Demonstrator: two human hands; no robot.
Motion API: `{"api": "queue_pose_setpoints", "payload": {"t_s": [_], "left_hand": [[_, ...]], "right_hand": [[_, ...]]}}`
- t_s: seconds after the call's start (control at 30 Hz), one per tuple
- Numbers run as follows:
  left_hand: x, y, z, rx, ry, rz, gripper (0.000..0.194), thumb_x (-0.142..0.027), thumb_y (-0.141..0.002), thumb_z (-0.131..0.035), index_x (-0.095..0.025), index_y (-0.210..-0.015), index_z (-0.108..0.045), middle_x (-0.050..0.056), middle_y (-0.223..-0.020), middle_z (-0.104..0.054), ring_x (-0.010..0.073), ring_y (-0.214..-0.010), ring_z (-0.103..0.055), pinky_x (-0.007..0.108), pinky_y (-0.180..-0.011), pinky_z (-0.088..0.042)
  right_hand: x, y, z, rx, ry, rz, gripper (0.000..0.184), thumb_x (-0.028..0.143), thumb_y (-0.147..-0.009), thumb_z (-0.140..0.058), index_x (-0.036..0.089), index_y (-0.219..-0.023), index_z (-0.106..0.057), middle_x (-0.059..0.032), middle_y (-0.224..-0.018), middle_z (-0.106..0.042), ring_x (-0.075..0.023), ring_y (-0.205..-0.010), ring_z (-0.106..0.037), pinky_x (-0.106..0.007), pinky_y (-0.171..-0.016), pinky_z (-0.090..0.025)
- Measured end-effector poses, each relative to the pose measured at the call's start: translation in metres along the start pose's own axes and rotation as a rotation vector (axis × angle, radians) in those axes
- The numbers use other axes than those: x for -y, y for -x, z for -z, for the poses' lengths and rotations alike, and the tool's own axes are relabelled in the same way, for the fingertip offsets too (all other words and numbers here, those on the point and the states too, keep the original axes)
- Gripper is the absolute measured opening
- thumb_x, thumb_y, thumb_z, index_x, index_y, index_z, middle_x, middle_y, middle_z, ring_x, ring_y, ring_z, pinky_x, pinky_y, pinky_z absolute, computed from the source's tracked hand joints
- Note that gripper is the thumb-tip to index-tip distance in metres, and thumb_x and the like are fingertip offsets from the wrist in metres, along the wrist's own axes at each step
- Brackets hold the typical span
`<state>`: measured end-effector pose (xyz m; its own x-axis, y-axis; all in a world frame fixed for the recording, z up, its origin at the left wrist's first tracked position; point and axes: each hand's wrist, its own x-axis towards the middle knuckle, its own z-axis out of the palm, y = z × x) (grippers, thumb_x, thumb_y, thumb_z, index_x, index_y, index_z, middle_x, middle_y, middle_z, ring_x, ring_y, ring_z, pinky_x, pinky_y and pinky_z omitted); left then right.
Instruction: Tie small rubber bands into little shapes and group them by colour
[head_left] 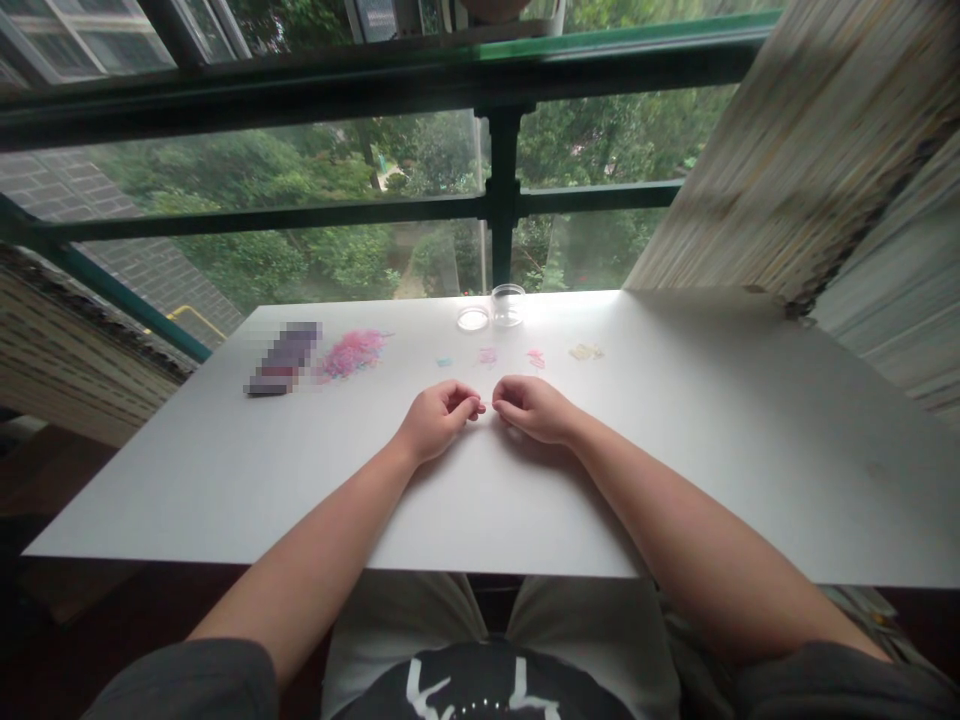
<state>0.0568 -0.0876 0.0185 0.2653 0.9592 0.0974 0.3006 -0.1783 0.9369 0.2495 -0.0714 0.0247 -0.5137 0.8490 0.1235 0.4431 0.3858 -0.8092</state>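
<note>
My left hand [442, 418] is closed in a pinch over the middle of the white table [292, 480]. Facing it, almost touching, my right hand [532, 408] is pinched as well. A thin, pale pink strand-like piece [487, 404] spans the small gap between the fingertips; it is too small to name. Beyond the hands lie little groups in a row: a light blue one [444, 362], a pinkish-purple one [487, 356], a pink-red one [535, 358] and a pale yellow one [586, 352]. Left of them spreads a larger mixed pile of small pink, purple and blue pieces [352, 354].
A clear round container [508, 305] stands at the table's back edge, with a clear round lid [473, 319] beside it. A blurred-out dark, flat object [285, 360] lies at the left. Behind the table are a green-framed window [504, 150] and a striped curtain [735, 170].
</note>
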Motion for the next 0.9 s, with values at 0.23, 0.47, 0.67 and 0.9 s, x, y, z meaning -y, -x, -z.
{"api": "queue_pose_setpoints", "payload": {"t_s": [0.23,0.47,0.67,0.9], "left_hand": [[0.0,0.0,0.0,-0.009,0.011,0.03,0.026,-0.042,-0.08,-0.054,-0.016,-0.083,-0.056,0.008,-0.083,-0.07,0.0155,-0.071,-0.064,0.027,-0.062,-0.049],[0.006,-0.004,0.012,-0.142,-0.14,-0.015,0.026,-0.041,-0.079,-0.053,-0.016,-0.086,-0.059,0.007,-0.081,-0.069,0.0158,-0.071,-0.063,0.025,-0.06,-0.047],[0.028,-0.017,0.092,-0.617,-0.716,-0.15,0.021,-0.033,-0.077,-0.053,-0.017,-0.083,-0.066,0.005,-0.082,-0.067,0.0182,-0.075,-0.06,0.03,-0.072,-0.047],[0.059,-0.02,0.144,-0.734,-0.994,0.009,0.015,-0.026,-0.072,-0.057,-0.02,-0.079,-0.068,0.009,-0.08,-0.065,0.0265,-0.08,-0.058,0.041,-0.076,-0.046]], "right_hand": [[-0.001,0.0,0.0,-0.029,0.013,0.042,0.005,0.019,-0.073,-0.049,0.017,-0.073,-0.053,0.004,-0.058,-0.049,-0.0089,-0.053,-0.041,-0.021,-0.05,-0.032],[-0.002,0.001,0.002,-0.029,-0.02,0.022,0.005,0.02,-0.072,-0.05,0.017,-0.073,-0.053,0.0034,-0.059,-0.051,-0.0091,-0.053,-0.043,-0.022,-0.051,-0.033],[-0.006,0.001,0.001,-0.017,-0.058,-0.003,0.004,0.021,-0.075,-0.049,0.018,-0.075,-0.052,0.003,-0.059,-0.053,-0.01,-0.054,-0.046,-0.022,-0.051,-0.035],[-0.005,0.002,0.0,-0.026,-0.085,-0.008,0.003,0.02,-0.076,-0.049,0.018,-0.075,-0.051,0.003,-0.059,-0.054,-0.0103,-0.053,-0.048,-0.022,-0.051,-0.037]]}}
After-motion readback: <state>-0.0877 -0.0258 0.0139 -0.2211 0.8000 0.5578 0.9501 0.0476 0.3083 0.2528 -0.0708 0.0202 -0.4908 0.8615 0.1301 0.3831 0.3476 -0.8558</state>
